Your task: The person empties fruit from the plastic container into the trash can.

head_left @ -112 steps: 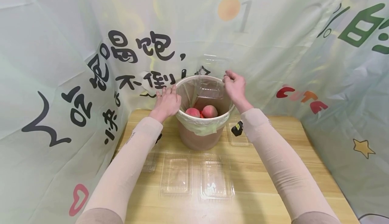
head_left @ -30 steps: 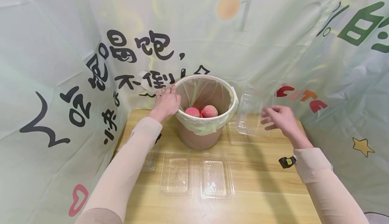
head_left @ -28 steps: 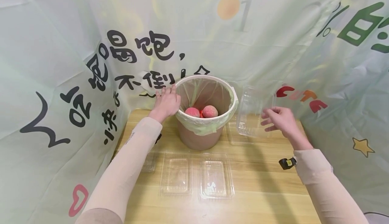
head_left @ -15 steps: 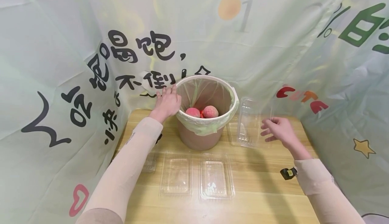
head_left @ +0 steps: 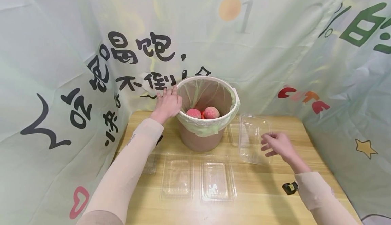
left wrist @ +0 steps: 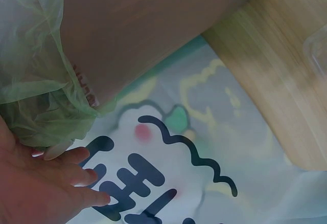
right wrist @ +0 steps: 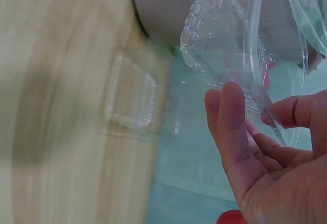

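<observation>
Lowered from above the bin 3.7 s ago, the clear plastic container point(head_left: 254, 138) has been brought down to the right of the bin and is now held low over the counter point(head_left: 275, 198), tilted, near the counter's far right part. The right hand point(head_left: 276, 144) is at the container's right edge: in the right wrist view the rim is pinched between thumb and curled fingers point(right wrist: 230, 116), so the hand is clamped on the container point(right wrist: 225, 50). The container lies just left of that hand, between it and the bin.

The left hand point(head_left: 167, 103) has not shifted; it rests with straight fingers on the left rim of the bin point(head_left: 207, 140), touching the green liner bag point(head_left: 200, 126), which is folded over the rim. In the left wrist view the fingers point(left wrist: 76, 175) are seen spread and relaxed beside the liner point(left wrist: 36, 81).

One bin is counted, standing at the far middle of the counter. Two peaches point(head_left: 203, 113) are seen inside it, touching each other, with a small red thing between them that cannot be identified. Two clear trays point(head_left: 198, 179) lie side by side toward the near middle of the counter. Another clear tray point(head_left: 233, 133) lies flat on the counter beside the bin, partly behind the held container. A further one point(head_left: 151, 164) is partly hidden under the left forearm near the left edge.
</observation>
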Tool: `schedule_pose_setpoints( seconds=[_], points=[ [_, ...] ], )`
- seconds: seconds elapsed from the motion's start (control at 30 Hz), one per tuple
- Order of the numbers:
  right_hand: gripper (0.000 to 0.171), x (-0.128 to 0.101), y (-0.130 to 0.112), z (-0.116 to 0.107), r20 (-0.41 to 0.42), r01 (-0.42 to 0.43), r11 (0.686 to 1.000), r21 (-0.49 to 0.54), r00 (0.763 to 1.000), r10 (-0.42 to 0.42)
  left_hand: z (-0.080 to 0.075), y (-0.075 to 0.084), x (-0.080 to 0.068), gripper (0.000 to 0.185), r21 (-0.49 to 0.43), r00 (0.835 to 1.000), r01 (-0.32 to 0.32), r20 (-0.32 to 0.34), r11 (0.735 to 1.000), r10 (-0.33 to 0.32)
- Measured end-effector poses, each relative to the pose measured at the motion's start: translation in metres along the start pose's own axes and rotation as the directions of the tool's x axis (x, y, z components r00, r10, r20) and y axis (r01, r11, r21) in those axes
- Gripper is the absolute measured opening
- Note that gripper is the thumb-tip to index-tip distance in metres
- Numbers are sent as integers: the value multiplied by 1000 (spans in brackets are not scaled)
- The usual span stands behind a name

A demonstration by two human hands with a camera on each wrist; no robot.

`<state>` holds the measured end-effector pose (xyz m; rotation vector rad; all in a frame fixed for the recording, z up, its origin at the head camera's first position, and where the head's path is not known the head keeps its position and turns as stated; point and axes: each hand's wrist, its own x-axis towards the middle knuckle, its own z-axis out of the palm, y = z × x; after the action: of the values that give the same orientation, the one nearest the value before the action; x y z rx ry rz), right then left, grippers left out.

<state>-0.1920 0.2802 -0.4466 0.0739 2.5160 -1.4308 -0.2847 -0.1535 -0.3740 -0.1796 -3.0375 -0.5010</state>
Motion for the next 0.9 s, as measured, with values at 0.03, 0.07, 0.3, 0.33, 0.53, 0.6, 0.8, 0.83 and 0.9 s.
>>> schedule_pose_setpoints(
  seconds=[0.03,0.07,0.3,0.33,0.53,0.6,0.8,0.83,0.9],
  points=[
    [50,-1,2,1,6,-3,1000,-1,1000,3,0,0,0,68,-2,1000,0,1,1000,0],
    [49,-1,4,3,8,-9,1000,-2,1000,9,0,0,0,68,-2,1000,0,1,1000,0],
    [47,-6,17,13,9,-33,999,-13,999,33,0,-1,1,68,0,1000,-3,3,1000,3],
    [47,-7,19,14,8,-36,999,-15,999,36,0,-1,1,68,0,1000,-2,5,1000,2],
    [45,-10,30,23,13,-59,998,-27,998,60,-1,0,0,69,0,1000,1,6,1000,-1],
    [44,-11,34,26,14,-70,997,-27,997,71,-1,0,-1,69,-1,1000,2,9,1000,-2],
    [42,-16,48,35,19,-95,995,-32,995,96,-1,1,-1,68,-5,1000,2,17,1000,-2],
    [41,-16,50,37,19,-99,995,-31,995,100,-2,0,-1,68,-8,1000,3,19,1000,-3],
    [40,-17,55,41,25,-105,994,-27,994,106,-2,0,0,68,-9,1000,6,23,1000,-6]
  ],
)
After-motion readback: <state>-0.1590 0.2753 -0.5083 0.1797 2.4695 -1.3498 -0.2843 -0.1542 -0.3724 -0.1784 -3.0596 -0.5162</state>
